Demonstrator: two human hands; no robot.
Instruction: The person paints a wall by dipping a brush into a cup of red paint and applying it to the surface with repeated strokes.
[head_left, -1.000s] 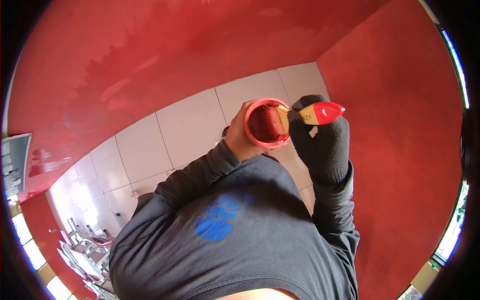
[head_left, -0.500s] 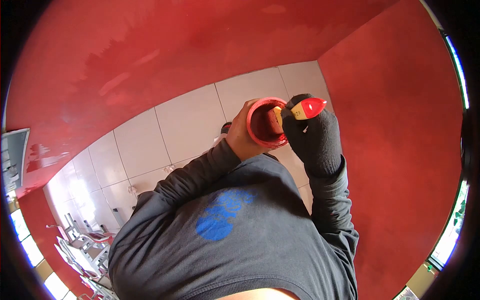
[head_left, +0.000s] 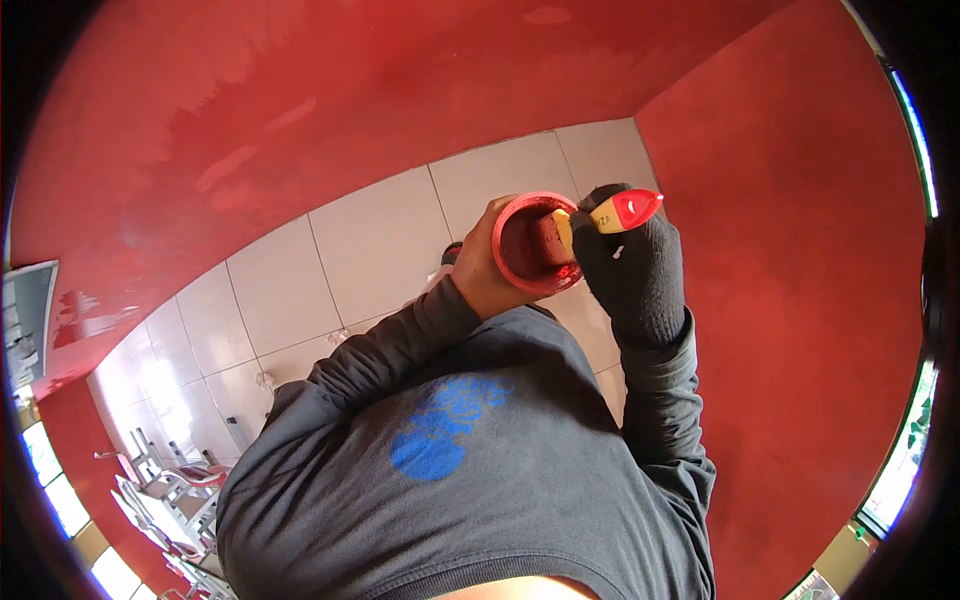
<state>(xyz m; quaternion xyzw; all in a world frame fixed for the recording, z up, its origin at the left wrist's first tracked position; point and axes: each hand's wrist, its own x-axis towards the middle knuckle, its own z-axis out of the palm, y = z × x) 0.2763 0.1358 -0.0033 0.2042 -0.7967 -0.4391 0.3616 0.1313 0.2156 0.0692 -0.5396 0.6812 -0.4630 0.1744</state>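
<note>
My bare left hand [head_left: 486,268] is wrapped round a round container [head_left: 511,215] with a red rim and dark red paint inside. In my right hand [head_left: 640,272], which wears a black glove, is a paintbrush [head_left: 610,215] with a yellow handle and a red tip. The brush head is inside the container, against its right side, and its bristles are red. The gloved fingers close on the handle just beside the rim.
A red wall [head_left: 400,80] with uneven, glossy patches runs along the top, and another red wall [head_left: 790,300] stands at the right. Pale floor tiles [head_left: 370,240] lie between. Chairs [head_left: 180,500] are at the lower left, and a framed board [head_left: 35,310] hangs at the left.
My right hand and the brush handle have shifted slightly up and to the right. The brush head remains in the container, which has barely moved.
</note>
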